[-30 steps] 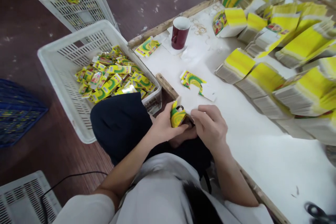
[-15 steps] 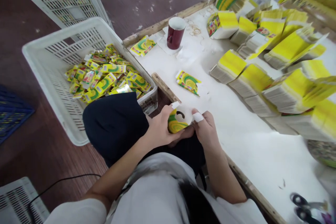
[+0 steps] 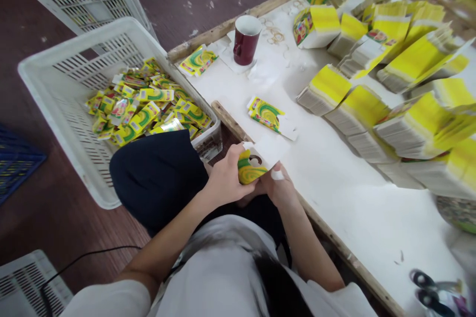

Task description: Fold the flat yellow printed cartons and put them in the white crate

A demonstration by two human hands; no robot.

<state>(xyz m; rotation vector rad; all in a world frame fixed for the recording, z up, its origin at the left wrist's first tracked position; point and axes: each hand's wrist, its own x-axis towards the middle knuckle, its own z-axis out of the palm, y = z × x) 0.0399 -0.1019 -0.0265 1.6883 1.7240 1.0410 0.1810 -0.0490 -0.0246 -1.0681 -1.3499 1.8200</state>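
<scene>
My left hand [image 3: 228, 176] is wrapped round a small yellow and green cardboard box [image 3: 250, 172] above my lap. A dark curved shape shows in the cut-out of its printed face. White flaps stick out at its far and right-hand end. My right hand [image 3: 279, 187], with white tape on the thumb, is closed at the box's lower right side; its fingers are partly hidden behind the card. Just beyond, on the white table [image 3: 334, 198], lies another yellow carton [image 3: 266, 115] with a white flap outspread.
A white crate [image 3: 70, 124] of filled small boxes stands at left, another crate [image 3: 85, 2] behind it. On the table are a maroon mug [image 3: 246, 42], a flat carton [image 3: 198, 61], rubber bands [image 3: 275, 34], stacks of folded yellow cartons [image 3: 330, 84] and scissors [image 3: 427, 290].
My right hand has shifted slightly down and left, from the box's end to its lower side. The white flaps now stand out wider. The view has shifted slightly.
</scene>
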